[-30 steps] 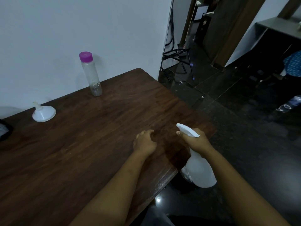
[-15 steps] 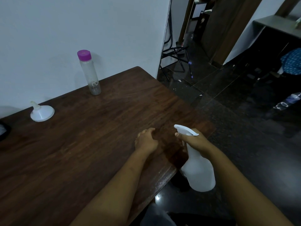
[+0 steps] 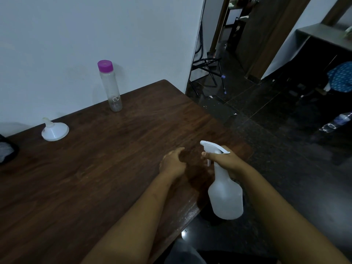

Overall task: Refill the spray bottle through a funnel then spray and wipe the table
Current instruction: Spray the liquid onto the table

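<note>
Now right hand (image 3: 223, 161) fingers grip spray bottle (image 3: 224, 191); left hand (image 3: 172, 162) fingers curled, empty.

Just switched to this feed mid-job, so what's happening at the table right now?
A person holds a white spray bottle by its neck in the right hand, over the near edge of the wooden table, nozzle pointing across the top. The left hand rests loosely curled on the wood, holding nothing. The white funnel sits upside down by the wall, and the clear bottle with a purple cap stands capped further along.
</note>
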Available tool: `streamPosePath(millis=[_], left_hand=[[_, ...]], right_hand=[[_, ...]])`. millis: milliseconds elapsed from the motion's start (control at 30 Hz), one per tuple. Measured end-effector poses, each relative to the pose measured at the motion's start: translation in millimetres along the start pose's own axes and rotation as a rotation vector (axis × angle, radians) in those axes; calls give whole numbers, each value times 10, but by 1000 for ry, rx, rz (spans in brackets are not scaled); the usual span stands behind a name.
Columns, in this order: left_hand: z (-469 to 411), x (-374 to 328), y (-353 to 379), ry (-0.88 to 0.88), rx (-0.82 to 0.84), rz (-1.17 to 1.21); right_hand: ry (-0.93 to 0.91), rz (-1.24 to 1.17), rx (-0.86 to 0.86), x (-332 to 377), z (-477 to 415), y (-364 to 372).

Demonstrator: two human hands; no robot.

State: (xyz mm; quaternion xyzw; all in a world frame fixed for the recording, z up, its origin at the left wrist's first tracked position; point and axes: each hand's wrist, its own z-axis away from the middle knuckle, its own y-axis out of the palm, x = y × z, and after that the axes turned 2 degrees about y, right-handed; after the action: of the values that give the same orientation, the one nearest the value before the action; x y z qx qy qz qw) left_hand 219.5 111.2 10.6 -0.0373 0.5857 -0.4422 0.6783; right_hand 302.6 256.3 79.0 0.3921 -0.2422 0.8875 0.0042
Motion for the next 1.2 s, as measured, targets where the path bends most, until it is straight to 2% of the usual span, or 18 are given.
streamPosePath(millis=[167,300,400,467,667,767,867,1033,1100,1200], left_hand=[[24,-30,-56,48,-20,95],[31,-62,-147,73,8,132],[35,-82,-193,46,30,165],[36,-76,-201,39,2,174],[14,-24,-289,-11,-6,146],[-11,35,-328,-50,-29,122],[-20,94,-371,-69,-40,113],[-70,163,-435,-89,-54,101],[-104,164,-477,-105,-61,104],[-162,175,-539,-105,-66,129]], right_hand=[[-58,63,-116,50,-10,123],[-13,39,31,172,36,79],[-38,-5,-67,190,10,134],[-85,85,-104,207,12,203],[-24,194,60,254,18,214],[-11,114,-37,236,-28,257],[-12,154,-93,220,-68,330],[19,189,-12,280,-164,275],[8,182,-29,326,-187,288],[3,273,27,459,-258,330]])
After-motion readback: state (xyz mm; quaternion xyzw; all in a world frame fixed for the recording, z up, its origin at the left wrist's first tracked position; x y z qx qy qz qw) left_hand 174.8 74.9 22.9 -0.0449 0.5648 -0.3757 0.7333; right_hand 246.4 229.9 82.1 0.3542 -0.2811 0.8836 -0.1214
